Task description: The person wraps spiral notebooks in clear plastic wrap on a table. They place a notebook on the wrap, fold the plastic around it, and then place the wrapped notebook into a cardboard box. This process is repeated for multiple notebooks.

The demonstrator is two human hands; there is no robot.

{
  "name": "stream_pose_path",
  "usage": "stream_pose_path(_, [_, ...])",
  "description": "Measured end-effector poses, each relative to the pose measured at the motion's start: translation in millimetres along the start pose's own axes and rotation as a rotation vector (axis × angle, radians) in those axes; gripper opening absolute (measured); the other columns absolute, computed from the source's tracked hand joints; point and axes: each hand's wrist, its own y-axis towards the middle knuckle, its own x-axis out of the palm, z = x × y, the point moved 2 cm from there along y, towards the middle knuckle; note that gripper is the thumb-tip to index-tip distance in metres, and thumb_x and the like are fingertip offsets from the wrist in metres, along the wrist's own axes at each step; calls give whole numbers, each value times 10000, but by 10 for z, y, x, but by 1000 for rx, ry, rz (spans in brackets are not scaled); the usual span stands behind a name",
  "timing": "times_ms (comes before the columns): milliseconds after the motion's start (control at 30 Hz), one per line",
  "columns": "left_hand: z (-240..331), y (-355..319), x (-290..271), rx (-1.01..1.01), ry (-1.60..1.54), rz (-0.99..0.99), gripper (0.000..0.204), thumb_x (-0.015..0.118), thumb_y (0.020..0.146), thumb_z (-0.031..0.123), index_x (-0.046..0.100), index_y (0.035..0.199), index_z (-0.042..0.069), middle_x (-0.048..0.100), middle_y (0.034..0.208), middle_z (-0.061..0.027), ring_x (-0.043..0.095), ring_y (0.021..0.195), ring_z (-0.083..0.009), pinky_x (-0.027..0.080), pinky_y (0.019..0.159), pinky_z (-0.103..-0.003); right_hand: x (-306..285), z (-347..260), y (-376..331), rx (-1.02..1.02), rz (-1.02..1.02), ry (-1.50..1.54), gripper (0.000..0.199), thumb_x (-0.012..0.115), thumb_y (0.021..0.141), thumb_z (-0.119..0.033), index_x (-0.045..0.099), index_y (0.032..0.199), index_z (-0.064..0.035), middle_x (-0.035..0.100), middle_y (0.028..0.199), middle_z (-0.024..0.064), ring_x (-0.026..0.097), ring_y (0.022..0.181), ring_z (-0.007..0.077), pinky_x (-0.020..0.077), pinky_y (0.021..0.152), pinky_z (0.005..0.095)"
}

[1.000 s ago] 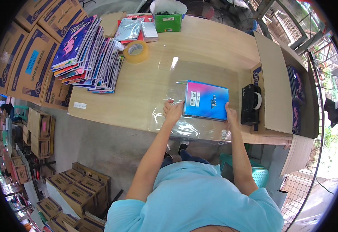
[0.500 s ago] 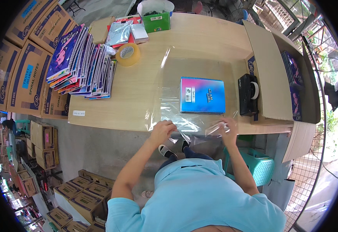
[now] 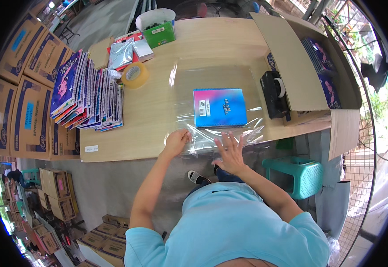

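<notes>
A blue and pink spiral notebook lies flat on the table with a clear plastic sheet around it. Whether the sheet lies over or under the notebook, I cannot tell for sure. My left hand is closed, its fingers pinching the sheet's near left edge. Spread fingers of my right hand rest on the near part of the plastic, just below the notebook. Wrinkles and glare run through the film between both hands.
Stacked spiral notebooks and a yellow tape roll occupy the table's left. A black tape dispenser stands beside an open carton holding notebooks. Cartons rise at far left; a green stool is below right.
My right hand has moved left, let go of the plastic's right corner and spread its fingers on the film. The near edge now lies flatter. My left hand stays at the left edge.
</notes>
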Motion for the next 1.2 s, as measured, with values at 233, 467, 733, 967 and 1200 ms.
stream_pose_path(233, [778, -365, -39, 262, 377, 394, 561, 678, 832, 266, 469, 1335, 130, 666, 980, -97, 632, 952, -269, 405, 956, -480, -322, 214, 145, -17, 331, -48, 378, 707, 683, -102, 714, 1042, -220, 643, 1051, -44, 530, 1128, 256, 159, 1117, 614])
stream_pose_path(467, [827, -452, 427, 337, 491, 91, 659, 674, 761, 105, 464, 1385, 140, 674, 1025, -75, 650, 895, -260, 488, 906, -425, -830, 589, -60, 12, 162, -201, 308, 680, 708, -72, 699, 993, -185, 641, 988, -22, 558, 1082, 253, 183, 1106, 621])
stream_pose_path(733, [949, -239, -612, 163, 442, -115, 428, 536, 794, 6, 633, 1197, 113, 699, 934, -151, 675, 875, -286, 530, 788, -389, -1471, 1508, 389, 334, 76, 57, 118, 684, 779, -109, 692, 896, -113, 651, 801, 41, 626, 872, 241, 452, 868, 412])
stream_pose_path(967, [1436, 228, -242, 505, 246, 668, 366, 625, 825, 152, 612, 1180, 67, 599, 1177, -179, 545, 1110, -378, 413, 966, -481, -812, 2708, 1038, 618, -211, 535, 103, 682, 849, -90, 680, 829, 11, 644, 697, 30, 591, 604, 79, 492, 563, 263])
stream_pose_path(1200, [1161, 340, 901, 202, 556, 65, 827, 723, 772, 472, 338, 1479, 283, 192, 1513, -271, 213, 1384, -486, 211, 1048, -685, -874, 2518, 1577, 518, -235, 164, 152, 710, 807, -131, 686, 878, 1, 681, 805, 110, 653, 723, 193, 521, 656, 326])
